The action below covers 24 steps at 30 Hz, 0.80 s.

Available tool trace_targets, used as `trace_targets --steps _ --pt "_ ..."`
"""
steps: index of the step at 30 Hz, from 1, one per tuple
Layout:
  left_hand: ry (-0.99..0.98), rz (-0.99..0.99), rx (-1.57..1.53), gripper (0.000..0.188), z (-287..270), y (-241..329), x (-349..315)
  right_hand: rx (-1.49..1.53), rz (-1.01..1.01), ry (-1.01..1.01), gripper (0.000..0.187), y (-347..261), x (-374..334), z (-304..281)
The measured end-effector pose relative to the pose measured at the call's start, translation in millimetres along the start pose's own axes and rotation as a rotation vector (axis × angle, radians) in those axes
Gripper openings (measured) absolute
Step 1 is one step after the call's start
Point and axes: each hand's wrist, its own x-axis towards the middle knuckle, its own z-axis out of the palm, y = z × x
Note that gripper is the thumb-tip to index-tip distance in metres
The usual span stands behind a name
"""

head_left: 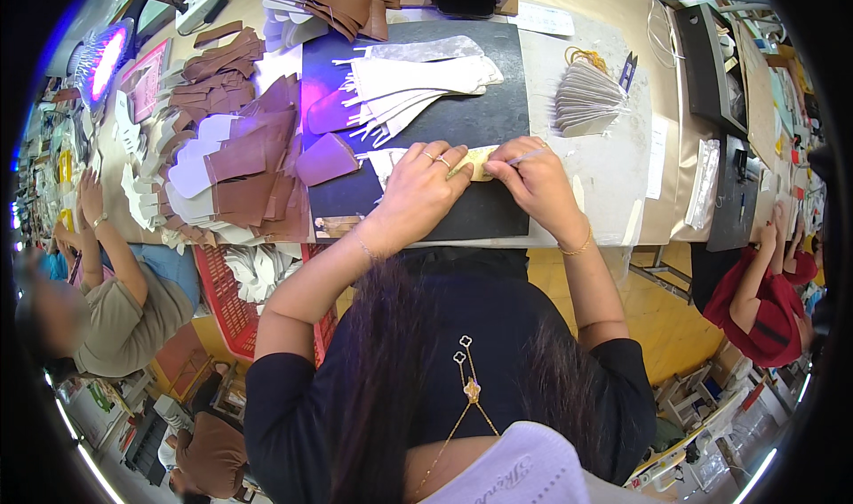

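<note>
Pinching a small pale yellowish cut piece (pixel 480 163) from both sides: left hand (pixel 418 193) is pressing down on its left end with fingers curled over it, rings showing on two fingers; right hand (pixel 533 180) is closing its grip on a thin light-coloured pen-like tool (pixel 526 156), tip lying on the piece's right end. Both grips are closed tight, no gap showing between fingers and what they are holding.

Piece is lying flat on a dark work mat (pixel 498 117) on the bench (pixel 622 175), near the mat's front edge, right between the two hands.

Just behind the hands on the same mat, a fan of long pale shoe-part cutouts (pixel 418 82) is spreading out, tips pointing left. Left of the mat, heaps of brown leather pieces (pixel 253 162) and white cutouts (pixel 191 171) are overlapping each other. Right of the mat, a fanned stack of grey pieces (pixel 586 100) is sitting well apart from the hands, with small dark snips (pixel 628 70) just beside it.

Red plastic basket (pixel 222 295) holding white cutouts is sitting under the bench edge at left. Another person in a beige top (pixel 124 313) is working at far left; a person in red (pixel 760 304) is leaning at far right.
</note>
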Motion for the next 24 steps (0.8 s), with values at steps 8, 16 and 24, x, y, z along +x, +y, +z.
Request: trace_targets --steps 8,16,24 --pt "-0.018 -0.003 0.011 0.018 0.4 0.6 -1.5 -0.267 -0.013 0.178 0.011 4.3 13.5 -3.5" --pt "0.024 -0.245 -0.230 0.021 -34.4 -20.1 -7.8 -0.331 -0.046 0.197 0.030 5.1 5.9 6.5" --pt "0.184 -0.591 -0.370 0.025 -88.0 -40.3 -20.1 -0.463 -0.074 0.034 0.034 -3.6 -4.8 35.7"
